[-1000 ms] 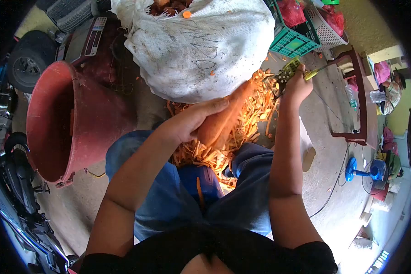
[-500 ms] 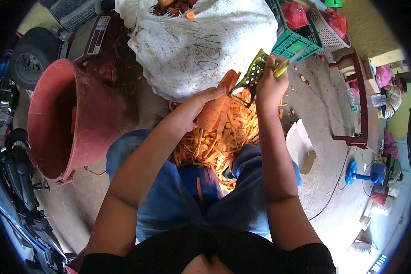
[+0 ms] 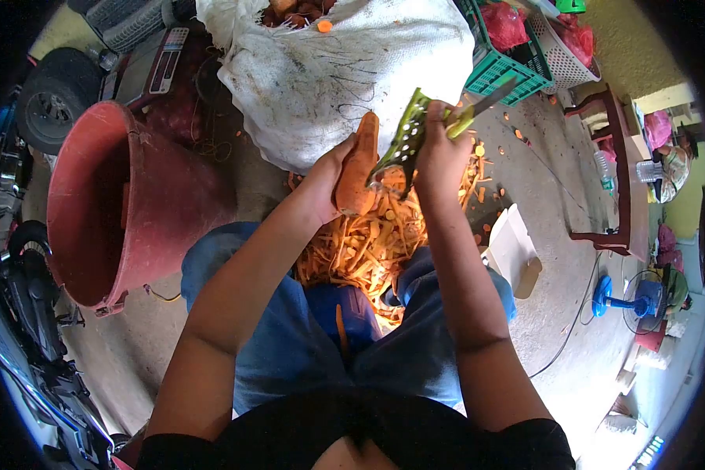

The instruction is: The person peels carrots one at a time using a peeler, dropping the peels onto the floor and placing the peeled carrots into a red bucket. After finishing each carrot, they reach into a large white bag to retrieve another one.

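1. Standing at far left: wide red plastic tub (image 3: pixel 172 204), apart from both hands; no evident hazard to the work.
2. Left hand (image 3: pixel 327 184), grasping the carrot from its side. Risk: a damp surface could let it twist, putting thumb or fingers in the cutter's path.
3. Thick orange carrot (image 3: pixel 359 172), near upright above the peelings, before the white woven sack (image 3: pixel 345 78). Risk: a loosened grip could drop it into the heap of orange peelings (image 3: pixel 368 243).
4. Green perforated peeler (image 3: pixel 407 137), lower end close beside the carrot; contact cannot be told. Risk: overshoot could nick skin.
5. Right hand (image 3: pixel 442 160), clenched around peeler and yellow-green-handled knife (image 3: pixel 493 97). Risk: divided grip; exposed blade points outward, could catch something.
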Demonstrator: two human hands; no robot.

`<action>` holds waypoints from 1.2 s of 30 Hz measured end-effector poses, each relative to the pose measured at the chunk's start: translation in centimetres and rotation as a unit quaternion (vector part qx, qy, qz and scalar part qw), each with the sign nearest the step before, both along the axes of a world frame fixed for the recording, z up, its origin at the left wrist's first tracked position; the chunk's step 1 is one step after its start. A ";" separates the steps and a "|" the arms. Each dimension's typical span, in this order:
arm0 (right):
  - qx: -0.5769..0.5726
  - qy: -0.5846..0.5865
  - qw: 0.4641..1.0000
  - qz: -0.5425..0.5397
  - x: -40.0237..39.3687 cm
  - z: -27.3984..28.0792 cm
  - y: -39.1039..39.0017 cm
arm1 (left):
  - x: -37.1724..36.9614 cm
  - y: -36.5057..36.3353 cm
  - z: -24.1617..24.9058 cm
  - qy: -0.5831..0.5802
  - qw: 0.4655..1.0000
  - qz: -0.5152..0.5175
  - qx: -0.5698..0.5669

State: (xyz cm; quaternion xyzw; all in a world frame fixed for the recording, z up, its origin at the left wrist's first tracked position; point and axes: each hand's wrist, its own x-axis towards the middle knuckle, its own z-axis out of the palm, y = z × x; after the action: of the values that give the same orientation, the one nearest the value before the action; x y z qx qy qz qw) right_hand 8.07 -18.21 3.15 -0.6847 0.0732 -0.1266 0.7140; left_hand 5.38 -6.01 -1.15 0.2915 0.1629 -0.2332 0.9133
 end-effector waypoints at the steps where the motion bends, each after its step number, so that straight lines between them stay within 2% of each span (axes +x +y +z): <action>1: 0.020 0.014 1.000 0.018 -0.4 0.0 0.6 | 0.2 0.1 -0.5 0.000 1.000 0.000 0.000; 2: -0.036 0.003 0.999 0.017 -0.8 0.2 1.1 | 0.3 0.3 -1.1 -0.004 0.999 -0.035 -0.016; 3: -0.023 -0.018 0.999 0.039 -1.0 -0.4 1.4 | 0.3 0.3 -0.8 -0.008 0.997 -0.069 -0.033; 7: -0.128 -0.059 0.989 0.043 -1.8 -1.0 2.1 | -1.2 0.0 0.3 -0.028 0.998 -0.051 -0.027; 8: -0.164 -0.066 0.984 0.035 -1.9 -1.1 2.1 | -1.0 0.1 -0.6 -0.039 0.995 -0.071 -0.057; 12: -0.140 -0.028 0.990 0.011 -1.2 -1.7 1.5 | -1.0 -0.1 0.0 0.000 0.998 -0.058 -0.019; 14: -0.208 -0.122 0.966 -0.098 0.4 -3.3 0.3 | -1.4 0.0 1.8 0.022 0.971 -0.176 0.159; 15: -0.238 -0.076 0.960 -0.127 2.0 -3.8 -1.5 | -2.6 -0.4 1.9 -0.065 0.977 -0.168 0.118; 17: -0.248 0.037 0.941 -0.229 4.1 -2.9 -4.5 | -3.5 -0.7 1.9 -0.065 0.956 -0.237 0.163; 18: -0.305 -0.056 0.910 -0.275 4.9 -3.6 -6.2 | -3.8 -0.7 2.3 -0.063 0.955 -0.240 0.163; 19: -0.248 0.015 0.921 -0.300 5.5 -3.6 -7.4 | -4.0 -0.5 2.9 -0.075 0.947 -0.298 0.092; 20: -0.212 0.021 0.933 -0.291 5.7 -3.7 -8.4 | -4.1 -0.4 3.2 -0.087 0.931 -0.353 0.019; 21: -0.177 0.026 0.943 -0.279 5.8 -3.5 -8.7 | -3.8 -0.2 2.5 -0.086 0.932 -0.352 0.019; 22: -0.179 0.026 0.944 -0.277 5.7 -3.2 -8.4 | -3.1 0.0 1.4 -0.074 0.950 -0.299 0.049; 23: -0.151 0.005 0.962 -0.228 5.5 -2.9 -7.9 | -2.5 0.2 0.6 -0.062 0.965 -0.243 0.078; 25: -0.114 -0.043 0.981 -0.152 4.1 -1.3 -5.4 | -1.7 0.6 1.6 -0.040 0.972 -0.215 0.081; 27: -0.088 -0.018 0.991 -0.094 2.4 0.3 -3.1 | -1.2 0.8 2.2 -0.004 0.981 -0.192 0.022; 29: -0.058 -0.027 0.998 -0.026 1.9 -0.4 -1.9 | -0.9 0.8 0.9 -0.005 0.982 -0.189 -0.002; 30: -0.073 -0.017 0.997 0.005 1.2 0.3 -1.1 | -0.8 0.7 0.2 0.005 0.991 -0.135 0.002; 31: -0.036 -0.015 0.999 0.016 0.8 0.5 -0.2 | -0.7 0.6 -0.4 0.014 0.997 -0.079 0.007; 34: -0.070 -0.010 0.995 0.066 -0.3 -0.2 1.4 | -0.2 0.1 -1.3 0.076 0.996 -0.046 0.016; 35: -0.099 -0.014 0.991 0.090 -0.9 -0.1 1.9 | -0.4 0.2 -1.4 0.076 0.996 -0.048 0.016; 36: -0.163 -0.051 0.982 0.082 -1.2 -0.6 2.3 | -0.6 0.5 -1.2 0.028 0.998 -0.048 -0.013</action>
State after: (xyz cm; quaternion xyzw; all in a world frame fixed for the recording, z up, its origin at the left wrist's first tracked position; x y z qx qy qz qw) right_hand 6.85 -15.93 2.53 -0.7880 -0.0418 -0.1128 0.6038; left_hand 4.79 -5.51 -2.37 0.2805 0.1713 -0.2869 0.8998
